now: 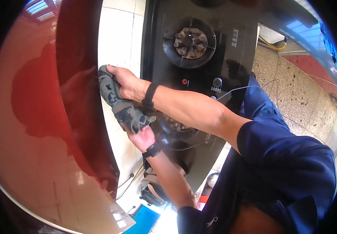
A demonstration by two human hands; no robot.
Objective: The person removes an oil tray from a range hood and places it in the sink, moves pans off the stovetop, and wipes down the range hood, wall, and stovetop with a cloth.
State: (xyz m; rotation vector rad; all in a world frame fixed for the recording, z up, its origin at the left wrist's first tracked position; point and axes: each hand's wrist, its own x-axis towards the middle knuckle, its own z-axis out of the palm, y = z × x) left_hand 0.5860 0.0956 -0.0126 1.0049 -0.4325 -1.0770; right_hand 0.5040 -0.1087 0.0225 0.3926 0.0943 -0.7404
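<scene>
A bunched camouflage-patterned cloth (116,97) is stretched between my two hands, above the edge of the black gas stove (225,50). My right hand (127,82) is closed around its upper part, thumb on top. Lower down, my left hand (140,137) grips the other end, with its fingers partly hidden under the folds. Each wrist wears a black band. The cloth lies close to the dark lower edge of a glossy red panel (40,101); whether it touches the panel I cannot tell.
One stove burner (190,43) shows fully; a second burner (176,124) is partly behind my arms. White wall tiles (118,35) run behind the stove. Cables and a plug (130,176) hang by the wall, near a dark-and-beige appliance (153,189). Speckled floor (293,89) lies to the right.
</scene>
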